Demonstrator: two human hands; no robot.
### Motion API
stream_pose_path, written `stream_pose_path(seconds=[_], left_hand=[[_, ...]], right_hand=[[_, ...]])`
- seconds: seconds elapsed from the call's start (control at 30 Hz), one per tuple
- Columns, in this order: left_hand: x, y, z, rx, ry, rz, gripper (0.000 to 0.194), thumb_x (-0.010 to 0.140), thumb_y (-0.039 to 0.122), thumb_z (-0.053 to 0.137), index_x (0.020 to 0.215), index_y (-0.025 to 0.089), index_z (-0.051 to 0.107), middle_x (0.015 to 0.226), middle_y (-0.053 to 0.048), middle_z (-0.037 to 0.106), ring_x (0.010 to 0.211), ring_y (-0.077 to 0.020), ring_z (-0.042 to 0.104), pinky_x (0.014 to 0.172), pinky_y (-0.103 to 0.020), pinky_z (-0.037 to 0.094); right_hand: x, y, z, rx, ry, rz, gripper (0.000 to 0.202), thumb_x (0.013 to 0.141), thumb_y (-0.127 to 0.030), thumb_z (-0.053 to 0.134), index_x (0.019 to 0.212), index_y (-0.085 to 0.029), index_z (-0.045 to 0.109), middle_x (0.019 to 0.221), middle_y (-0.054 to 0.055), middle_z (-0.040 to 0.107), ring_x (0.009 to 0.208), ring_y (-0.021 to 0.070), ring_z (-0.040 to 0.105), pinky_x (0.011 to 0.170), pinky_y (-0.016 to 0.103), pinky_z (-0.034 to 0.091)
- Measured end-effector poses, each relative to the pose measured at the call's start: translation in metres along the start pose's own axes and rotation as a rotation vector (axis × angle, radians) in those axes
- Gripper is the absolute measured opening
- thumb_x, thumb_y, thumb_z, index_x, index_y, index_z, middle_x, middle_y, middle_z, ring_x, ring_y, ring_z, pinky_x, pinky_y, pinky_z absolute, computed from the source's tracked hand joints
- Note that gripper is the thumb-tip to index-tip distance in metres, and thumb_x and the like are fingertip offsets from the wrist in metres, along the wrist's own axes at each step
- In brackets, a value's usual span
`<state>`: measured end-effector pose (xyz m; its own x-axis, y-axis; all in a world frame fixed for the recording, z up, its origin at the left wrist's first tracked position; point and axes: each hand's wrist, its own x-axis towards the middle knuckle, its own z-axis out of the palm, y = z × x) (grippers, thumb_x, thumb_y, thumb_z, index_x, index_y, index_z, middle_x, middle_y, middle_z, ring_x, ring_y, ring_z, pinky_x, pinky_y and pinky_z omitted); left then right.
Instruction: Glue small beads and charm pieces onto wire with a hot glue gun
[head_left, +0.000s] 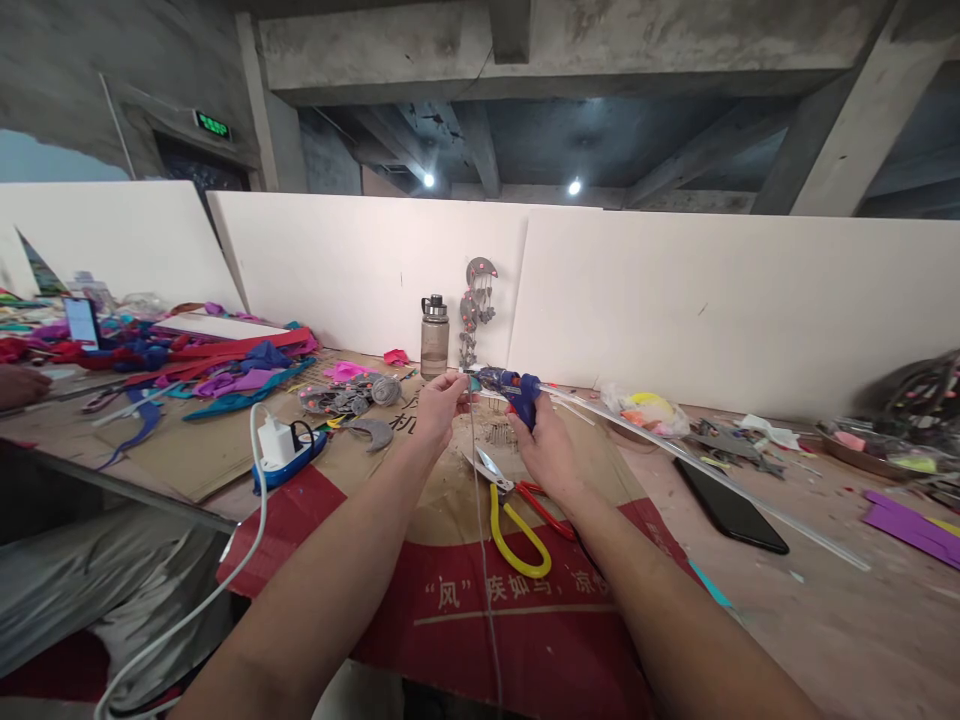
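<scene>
My right hand (546, 448) is wrapped round the handle of a blue hot glue gun (504, 380), which points left. A long clear glue stick (675, 455) runs out of its back toward the right. Just in front of the nozzle, my left hand (441, 408) is closed in a pinch on a thin grey cord (480, 530), which hangs down over the cardboard (442, 530). Whatever else is between those fingertips is too small to make out. Below the hands lie yellow-handled scissors (517, 535) and a red-handled tool (546, 508), partly covered by my right forearm.
A water bottle (435, 340) and a grey moon-shaped hanging ornament (477, 300) stand by the white board. Left are a white plug (276, 443) on a blue socket, grey ornament pieces (349, 395) and coloured fabric (240, 365). A black phone (731, 505) lies right. Another person's hand (22, 384) shows far left.
</scene>
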<state>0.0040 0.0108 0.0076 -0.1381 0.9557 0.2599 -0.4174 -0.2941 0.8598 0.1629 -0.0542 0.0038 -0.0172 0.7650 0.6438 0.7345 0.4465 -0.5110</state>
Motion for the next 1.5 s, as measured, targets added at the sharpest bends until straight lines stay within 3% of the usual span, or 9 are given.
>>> stream_pose_path(seconds=[0.93, 1.5], left_hand=[[-0.0041, 0.0039, -0.0003, -0.011, -0.012, -0.007, 0.032, 0.057, 0.038, 0.076, 0.073, 0.016, 0.059, 0.065, 0.001, 0.061, 0.055, -0.0111, 0.062, 0.049, -0.02, 0.041], [-0.0031, 0.0045, 0.0003, -0.03, -0.007, -0.021, 0.029, 0.057, 0.033, 0.075, 0.074, 0.015, 0.06, 0.065, -0.001, 0.062, 0.054, -0.0107, 0.061, 0.049, -0.019, 0.04]], right_hand=[[-0.0016, -0.0035, -0.0015, -0.082, -0.004, -0.007, 0.03, 0.09, -0.035, 0.041, 0.112, -0.017, 0.049, 0.098, 0.014, 0.066, 0.088, 0.0266, 0.063, 0.074, 0.034, 0.046], [-0.0007, 0.0008, 0.002, -0.076, 0.024, -0.026, 0.034, 0.089, -0.036, 0.041, 0.118, -0.018, 0.046, 0.099, 0.014, 0.066, 0.09, 0.0272, 0.062, 0.076, 0.037, 0.047]])
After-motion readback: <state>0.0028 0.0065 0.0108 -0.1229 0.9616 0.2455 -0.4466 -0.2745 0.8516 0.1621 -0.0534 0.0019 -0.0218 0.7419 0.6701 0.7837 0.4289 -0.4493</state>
